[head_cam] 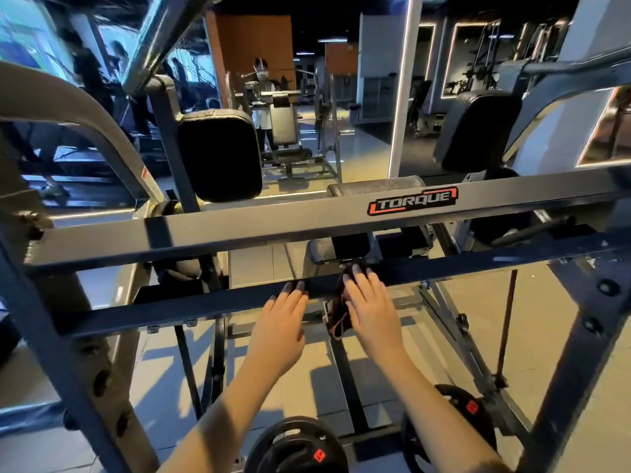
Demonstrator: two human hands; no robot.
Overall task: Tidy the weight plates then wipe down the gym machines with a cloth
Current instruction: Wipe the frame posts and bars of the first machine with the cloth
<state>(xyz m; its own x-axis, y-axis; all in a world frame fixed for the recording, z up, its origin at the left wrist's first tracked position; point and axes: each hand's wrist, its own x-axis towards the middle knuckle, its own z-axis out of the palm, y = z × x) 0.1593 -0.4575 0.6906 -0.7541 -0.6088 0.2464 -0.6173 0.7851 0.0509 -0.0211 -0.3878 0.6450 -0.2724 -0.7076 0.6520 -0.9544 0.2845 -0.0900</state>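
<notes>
A dark cross bar [191, 307] of the grey gym machine runs across the middle of the view. My right hand [370, 303] presses a dark cloth [338, 319] with a reddish edge flat against this bar, fingers straight; part of the cloth hangs below the bar. My left hand [285, 310] rests on the same bar just to the left, fingers straight, holding nothing. Black weight plates with red labels sit low on the machine, one at the bottom centre [297, 445] and one at the bottom right [461, 414].
A higher grey bar with a TORQUE label [413, 200] crosses above the hands. Black pads [220, 155] [478, 131] flank a padded seat [341, 249]. Frame uprights stand left [78, 353] and right [580, 336]. A mirror ahead shows a person and other machines.
</notes>
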